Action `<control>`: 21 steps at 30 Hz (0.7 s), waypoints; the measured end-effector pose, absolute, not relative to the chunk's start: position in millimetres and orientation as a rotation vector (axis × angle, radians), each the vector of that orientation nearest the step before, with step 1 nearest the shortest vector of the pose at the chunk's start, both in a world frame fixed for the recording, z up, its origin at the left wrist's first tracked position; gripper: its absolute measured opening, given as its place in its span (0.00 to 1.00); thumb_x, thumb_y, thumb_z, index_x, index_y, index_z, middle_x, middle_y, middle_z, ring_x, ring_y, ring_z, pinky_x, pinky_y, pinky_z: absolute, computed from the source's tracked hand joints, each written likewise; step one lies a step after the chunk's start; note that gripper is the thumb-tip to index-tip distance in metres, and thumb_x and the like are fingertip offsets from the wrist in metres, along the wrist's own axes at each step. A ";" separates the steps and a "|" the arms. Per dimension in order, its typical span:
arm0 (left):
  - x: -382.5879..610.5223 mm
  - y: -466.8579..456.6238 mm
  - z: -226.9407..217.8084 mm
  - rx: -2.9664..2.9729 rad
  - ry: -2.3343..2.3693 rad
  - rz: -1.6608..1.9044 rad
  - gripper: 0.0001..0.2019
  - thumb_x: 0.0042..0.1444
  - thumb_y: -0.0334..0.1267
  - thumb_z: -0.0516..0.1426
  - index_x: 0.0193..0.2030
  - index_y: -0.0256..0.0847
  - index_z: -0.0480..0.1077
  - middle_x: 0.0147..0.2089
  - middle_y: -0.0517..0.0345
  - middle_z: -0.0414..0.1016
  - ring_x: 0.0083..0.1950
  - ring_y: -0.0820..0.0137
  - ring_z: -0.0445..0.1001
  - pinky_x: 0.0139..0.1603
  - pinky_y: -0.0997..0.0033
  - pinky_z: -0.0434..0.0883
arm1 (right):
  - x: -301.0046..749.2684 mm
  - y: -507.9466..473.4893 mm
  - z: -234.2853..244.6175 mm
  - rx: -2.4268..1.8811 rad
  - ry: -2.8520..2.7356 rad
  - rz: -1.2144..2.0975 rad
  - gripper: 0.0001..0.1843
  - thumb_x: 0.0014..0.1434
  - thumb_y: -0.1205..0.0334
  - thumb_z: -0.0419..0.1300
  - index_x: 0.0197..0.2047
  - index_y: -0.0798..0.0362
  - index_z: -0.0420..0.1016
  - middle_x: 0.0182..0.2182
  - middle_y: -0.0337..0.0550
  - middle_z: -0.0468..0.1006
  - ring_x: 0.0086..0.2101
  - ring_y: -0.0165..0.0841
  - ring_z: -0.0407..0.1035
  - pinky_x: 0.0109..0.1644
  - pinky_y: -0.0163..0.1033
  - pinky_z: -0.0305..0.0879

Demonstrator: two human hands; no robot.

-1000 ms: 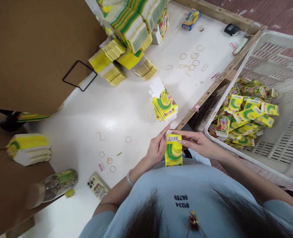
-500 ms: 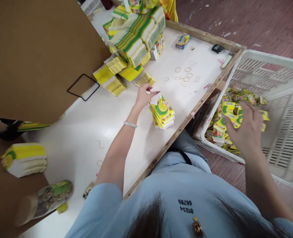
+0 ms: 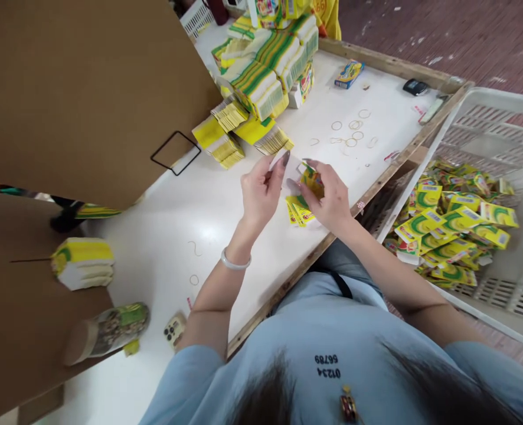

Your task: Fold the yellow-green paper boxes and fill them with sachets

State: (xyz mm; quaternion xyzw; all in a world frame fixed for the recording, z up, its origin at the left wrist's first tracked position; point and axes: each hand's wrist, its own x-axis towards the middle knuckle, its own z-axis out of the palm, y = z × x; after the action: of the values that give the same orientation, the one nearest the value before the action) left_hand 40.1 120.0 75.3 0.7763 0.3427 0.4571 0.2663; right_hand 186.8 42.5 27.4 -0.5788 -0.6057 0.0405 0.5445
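My left hand (image 3: 261,192), with a pale bracelet at its wrist, is closed in a pinch on a small white piece of card (image 3: 278,158). Facing it, my right hand (image 3: 330,195) has thumb and fingers curled around a small yellow-green carton (image 3: 311,182), partly hidden by the fingers. Directly below lie more flat yellow cartons (image 3: 297,212) in a small pile on the white table (image 3: 217,224).
Stacked bundles of cartons (image 3: 265,77) stand at the back. Several rubber bands (image 3: 354,125) and a blue box (image 3: 349,74) lie on the table. To the right, a white crate (image 3: 500,100) holds loose cartons (image 3: 456,230). A phone (image 3: 174,330) and a jar (image 3: 115,330) are at left.
My right hand has come from over the crate to the carton pile, its fingers now around a carton. My left hand has turned and shows a white card in its pinch. The view has shifted.
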 end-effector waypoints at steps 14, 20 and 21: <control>56.0 23.4 13.1 1.663 0.781 1.003 0.34 0.67 0.67 0.45 0.70 0.48 0.62 0.66 0.43 0.72 0.69 0.55 0.70 0.71 0.49 0.67 | 168.2 5.3 41.3 -1.442 -1.270 0.307 0.24 0.74 0.47 0.41 0.55 0.47 0.73 0.49 0.46 0.81 0.58 0.42 0.73 0.77 0.64 0.43; 50.7 24.4 24.7 1.487 0.937 1.013 0.26 0.69 0.63 0.50 0.54 0.41 0.72 0.48 0.49 0.81 0.46 0.64 0.80 0.48 0.64 0.77 | 169.7 0.3 36.6 -1.334 -0.904 0.794 0.22 0.66 0.37 0.59 0.41 0.49 0.74 0.25 0.36 0.75 0.23 0.30 0.67 0.32 0.38 0.71; 49.6 25.3 26.1 1.476 0.925 0.974 0.27 0.68 0.63 0.49 0.53 0.41 0.72 0.48 0.49 0.82 0.46 0.64 0.80 0.47 0.64 0.77 | 170.2 -0.9 34.5 -1.310 -0.862 0.838 0.23 0.64 0.36 0.60 0.43 0.49 0.75 0.25 0.36 0.76 0.23 0.30 0.67 0.29 0.36 0.68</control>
State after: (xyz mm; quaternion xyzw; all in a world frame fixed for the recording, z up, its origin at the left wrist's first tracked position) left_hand 49.6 25.3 26.1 0.6214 0.3894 0.4100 0.5423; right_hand 170.2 -0.9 34.5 -0.5720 -0.3766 0.3659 0.6302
